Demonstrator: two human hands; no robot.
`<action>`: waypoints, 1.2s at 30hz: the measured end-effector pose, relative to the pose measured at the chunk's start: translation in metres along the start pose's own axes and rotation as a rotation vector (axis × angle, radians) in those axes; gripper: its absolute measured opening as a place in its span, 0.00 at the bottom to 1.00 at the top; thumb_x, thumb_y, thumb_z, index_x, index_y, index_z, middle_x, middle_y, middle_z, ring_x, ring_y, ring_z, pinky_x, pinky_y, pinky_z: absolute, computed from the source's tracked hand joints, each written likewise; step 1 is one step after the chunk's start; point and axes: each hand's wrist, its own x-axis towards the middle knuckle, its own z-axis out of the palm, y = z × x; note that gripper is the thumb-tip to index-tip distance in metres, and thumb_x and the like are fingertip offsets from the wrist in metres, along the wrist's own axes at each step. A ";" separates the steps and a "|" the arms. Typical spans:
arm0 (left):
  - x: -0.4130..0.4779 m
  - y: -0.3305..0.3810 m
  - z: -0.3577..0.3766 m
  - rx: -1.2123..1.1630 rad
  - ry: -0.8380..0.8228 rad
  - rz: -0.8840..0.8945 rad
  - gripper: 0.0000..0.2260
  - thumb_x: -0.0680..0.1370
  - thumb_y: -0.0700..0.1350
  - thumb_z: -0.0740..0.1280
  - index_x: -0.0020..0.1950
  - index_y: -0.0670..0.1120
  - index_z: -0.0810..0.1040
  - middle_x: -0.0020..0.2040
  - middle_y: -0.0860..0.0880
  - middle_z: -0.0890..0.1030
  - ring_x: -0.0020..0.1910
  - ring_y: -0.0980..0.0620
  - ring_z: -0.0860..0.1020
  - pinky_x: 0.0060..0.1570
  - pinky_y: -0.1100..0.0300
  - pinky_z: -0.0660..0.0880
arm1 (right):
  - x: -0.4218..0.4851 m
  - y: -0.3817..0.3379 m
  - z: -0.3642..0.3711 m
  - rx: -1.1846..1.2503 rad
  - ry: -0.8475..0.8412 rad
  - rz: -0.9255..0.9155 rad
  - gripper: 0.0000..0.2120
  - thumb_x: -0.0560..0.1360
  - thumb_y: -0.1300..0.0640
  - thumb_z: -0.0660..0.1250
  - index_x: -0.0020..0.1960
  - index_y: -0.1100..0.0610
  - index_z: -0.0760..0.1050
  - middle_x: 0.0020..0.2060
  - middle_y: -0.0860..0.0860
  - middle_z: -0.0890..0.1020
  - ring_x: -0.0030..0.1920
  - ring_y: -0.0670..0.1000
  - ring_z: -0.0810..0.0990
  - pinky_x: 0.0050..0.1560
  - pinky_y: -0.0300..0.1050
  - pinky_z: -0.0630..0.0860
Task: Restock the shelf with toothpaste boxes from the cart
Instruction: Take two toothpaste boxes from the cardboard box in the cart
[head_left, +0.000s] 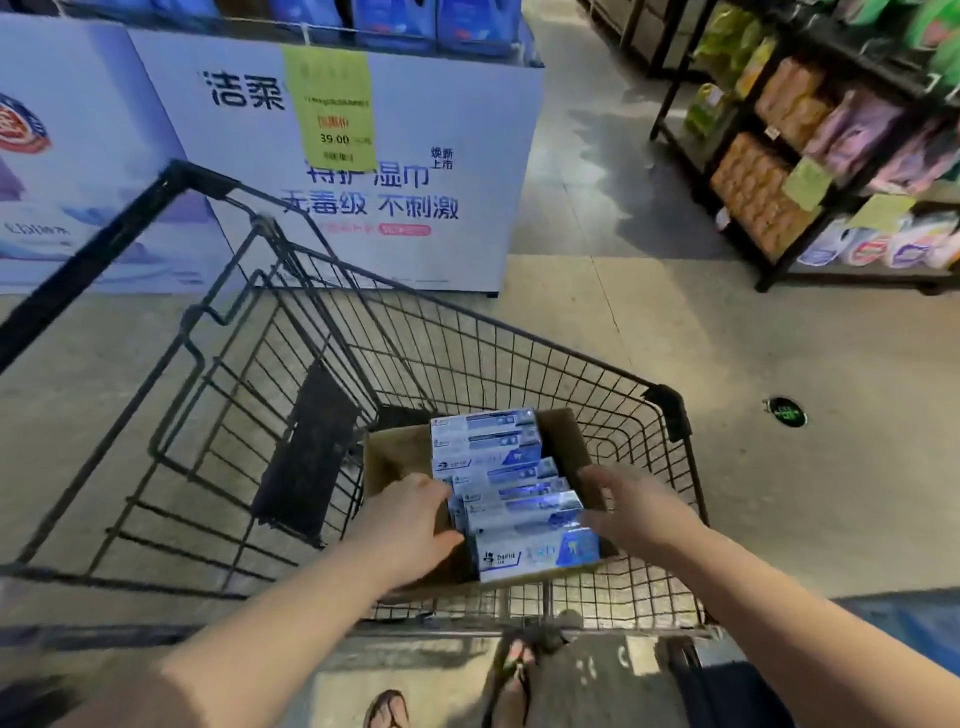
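- Several boxes (511, 488) lie in a loose, stepped pile inside a carton (395, 457), low in the cart (667, 402), at the lower centre of the frame.
- The left hand (410, 519) is at the pile's left ends. Its fingers (436, 488) reach down between the box ends and the carton wall, and the tips are hidden, so I cannot tell whether they grip anything.
- The right hand (631, 506) is at the pile's right ends, with its fingers (597, 480) straight, spread wide and holding nothing. It is blurred, so contact is unclear.
- The pile therefore lies between the two hands, bracketed end to end.
- Risk: the boxes are glossy and offset, so squeezing the pile from its ends probably lets the middle ones slip out or fan apart.
- Risk: if too many are taken at once, the lowest could drop back into the carton or fall to the floor.
- Risk: if the left fingers catch the carton wall, the carton may rise with the boxes.
- Risk: the wrists could knock the cart's wire rim on the way up and jar the grip.
- Risk: the rack (779, 171) in the upper right holds other goods and no toothpaste shelf is in view, so the carry may be long.
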 end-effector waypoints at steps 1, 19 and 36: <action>0.010 -0.001 0.001 -0.010 -0.003 -0.005 0.23 0.75 0.55 0.65 0.68 0.52 0.67 0.65 0.51 0.71 0.61 0.52 0.73 0.60 0.55 0.72 | 0.016 0.001 -0.002 0.006 -0.014 -0.002 0.22 0.73 0.50 0.66 0.66 0.47 0.69 0.61 0.48 0.75 0.58 0.50 0.75 0.59 0.50 0.74; 0.159 -0.032 0.055 -0.242 0.068 -0.269 0.22 0.75 0.53 0.66 0.68 0.55 0.67 0.67 0.56 0.68 0.64 0.56 0.69 0.61 0.58 0.69 | 0.235 0.053 0.090 -0.109 -0.124 -0.224 0.29 0.74 0.50 0.66 0.72 0.48 0.60 0.71 0.47 0.63 0.71 0.51 0.61 0.68 0.47 0.63; 0.180 -0.055 0.085 -0.384 0.172 -0.368 0.20 0.75 0.49 0.67 0.66 0.52 0.70 0.64 0.53 0.71 0.61 0.55 0.71 0.55 0.62 0.67 | 0.232 0.080 0.118 0.195 -0.117 -0.177 0.28 0.73 0.47 0.67 0.69 0.47 0.62 0.64 0.43 0.69 0.60 0.46 0.72 0.57 0.43 0.73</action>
